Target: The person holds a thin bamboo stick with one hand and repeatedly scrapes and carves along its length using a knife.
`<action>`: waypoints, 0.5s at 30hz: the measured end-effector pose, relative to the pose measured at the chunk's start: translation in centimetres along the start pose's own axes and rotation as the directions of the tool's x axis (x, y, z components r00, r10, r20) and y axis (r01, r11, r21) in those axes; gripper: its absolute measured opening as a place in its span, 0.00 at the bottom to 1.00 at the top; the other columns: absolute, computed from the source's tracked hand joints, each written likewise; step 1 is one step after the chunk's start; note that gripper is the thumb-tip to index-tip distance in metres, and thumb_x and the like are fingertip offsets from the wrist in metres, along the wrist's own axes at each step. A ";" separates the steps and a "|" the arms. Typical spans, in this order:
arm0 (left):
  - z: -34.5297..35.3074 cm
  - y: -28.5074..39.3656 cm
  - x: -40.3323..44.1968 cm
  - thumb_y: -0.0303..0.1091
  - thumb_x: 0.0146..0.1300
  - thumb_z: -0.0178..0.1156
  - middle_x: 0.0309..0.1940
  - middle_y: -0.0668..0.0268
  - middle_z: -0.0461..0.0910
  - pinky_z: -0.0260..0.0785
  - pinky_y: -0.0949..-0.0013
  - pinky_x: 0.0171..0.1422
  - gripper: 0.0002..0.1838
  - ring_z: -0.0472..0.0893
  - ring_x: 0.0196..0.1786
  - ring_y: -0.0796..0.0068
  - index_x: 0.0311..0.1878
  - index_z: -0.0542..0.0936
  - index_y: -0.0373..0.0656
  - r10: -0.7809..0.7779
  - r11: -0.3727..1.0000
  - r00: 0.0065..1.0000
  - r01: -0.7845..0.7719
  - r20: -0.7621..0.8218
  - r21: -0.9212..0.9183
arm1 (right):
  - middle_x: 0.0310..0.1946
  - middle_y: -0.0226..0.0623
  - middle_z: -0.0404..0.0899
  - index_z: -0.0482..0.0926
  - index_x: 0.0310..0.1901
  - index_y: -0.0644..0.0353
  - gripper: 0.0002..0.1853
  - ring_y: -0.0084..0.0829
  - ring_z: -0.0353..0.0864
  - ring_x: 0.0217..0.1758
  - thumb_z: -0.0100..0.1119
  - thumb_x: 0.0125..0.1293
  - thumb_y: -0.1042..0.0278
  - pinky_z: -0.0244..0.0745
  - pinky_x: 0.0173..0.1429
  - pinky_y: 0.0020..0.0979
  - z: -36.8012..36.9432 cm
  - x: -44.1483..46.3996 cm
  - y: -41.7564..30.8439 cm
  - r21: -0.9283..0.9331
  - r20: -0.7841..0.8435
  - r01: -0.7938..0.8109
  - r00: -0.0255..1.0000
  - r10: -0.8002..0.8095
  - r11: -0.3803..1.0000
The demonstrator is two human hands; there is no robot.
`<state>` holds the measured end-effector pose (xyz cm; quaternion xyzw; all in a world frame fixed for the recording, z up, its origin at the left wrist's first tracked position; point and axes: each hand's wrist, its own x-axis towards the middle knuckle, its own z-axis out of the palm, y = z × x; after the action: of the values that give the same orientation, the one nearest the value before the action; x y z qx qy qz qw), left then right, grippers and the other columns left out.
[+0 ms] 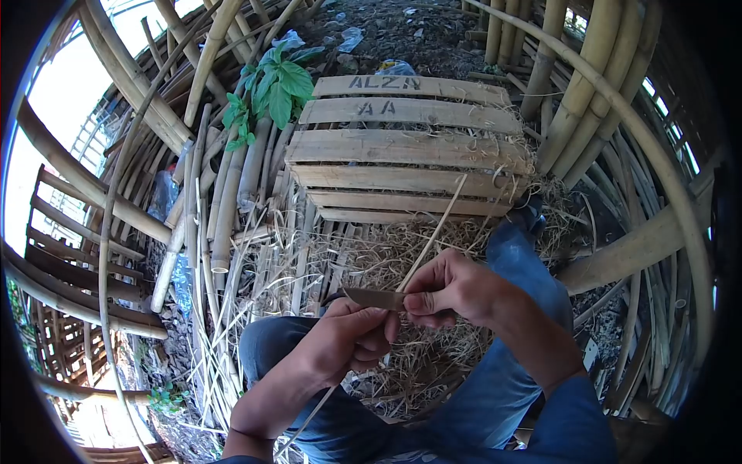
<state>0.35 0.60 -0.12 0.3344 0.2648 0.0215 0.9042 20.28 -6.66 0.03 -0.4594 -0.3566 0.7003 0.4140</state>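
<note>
My right hand (444,294) is closed on a small knife (371,298), its blade pointing left over my left thumb. A thin bamboo strip (437,230) runs diagonally past the knife, its upper end near the crate and its lower end passing below my left forearm. My left hand (352,336) is closed around the strip, close under the blade; its fingers are partly hidden. The two hands nearly touch, above my lap and between my knees. Whether the blade's edge is in the strip I cannot tell.
A slatted wooden crate (410,143) with painted letters stands in front of me. Curly bamboo shavings (433,363) cover the ground between my legs. Bamboo poles (220,224) and loose strips lie left, beside a leafy green plant (280,89). More poles (599,69) stand right.
</note>
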 end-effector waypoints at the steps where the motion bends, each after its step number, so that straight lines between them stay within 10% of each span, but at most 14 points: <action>1: 0.0 0.0 0.0 0.41 0.72 0.44 0.13 0.79 0.52 0.39 0.78 0.15 0.18 0.50 0.14 0.87 0.31 0.71 0.38 0.010 1.000 1.000 -0.010 -0.029 0.008 | 0.18 0.31 0.75 0.80 0.31 0.68 0.09 0.16 0.66 0.15 0.59 0.65 0.70 0.56 0.18 0.19 0.0 0.0 -0.2 -0.010 -0.061 0.011 0.998 -0.012 1.000; 4: -0.1 0.7 -0.9 0.41 0.74 0.41 0.14 0.80 0.52 0.40 0.78 0.18 0.18 0.49 0.15 0.88 0.32 0.72 0.41 0.005 1.000 1.000 -0.005 0.008 -0.009 | 0.18 0.32 0.75 0.80 0.30 0.69 0.10 0.16 0.66 0.15 0.59 0.64 0.69 0.56 0.17 0.19 -3.5 -0.3 -0.4 -0.026 -0.255 0.193 0.948 -0.193 0.981; 8: -0.2 0.0 -0.3 0.41 0.74 0.42 0.14 0.80 0.52 0.40 0.78 0.18 0.18 0.49 0.15 0.88 0.31 0.72 0.41 -0.009 1.000 1.000 0.009 0.006 -0.001 | 0.16 0.32 0.74 0.79 0.28 0.68 0.10 0.16 0.66 0.14 0.60 0.63 0.70 0.56 0.17 0.20 -0.5 0.1 0.6 -0.084 -0.029 0.014 0.999 -0.017 0.996; 15: -0.3 0.0 -0.3 0.40 0.73 0.42 0.14 0.78 0.52 0.40 0.79 0.15 0.18 0.50 0.15 0.86 0.30 0.72 0.38 -0.020 0.998 1.000 0.021 0.012 -0.052 | 0.16 0.32 0.75 0.80 0.30 0.67 0.09 0.16 0.67 0.14 0.62 0.62 0.69 0.56 0.17 0.20 -0.8 -0.2 0.1 -0.022 -0.101 0.046 0.994 -0.048 0.999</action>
<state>-0.07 0.68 -0.15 0.3082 0.2624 0.0170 0.9143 21.06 -6.80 -0.21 -0.4899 -0.3524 0.6627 0.4434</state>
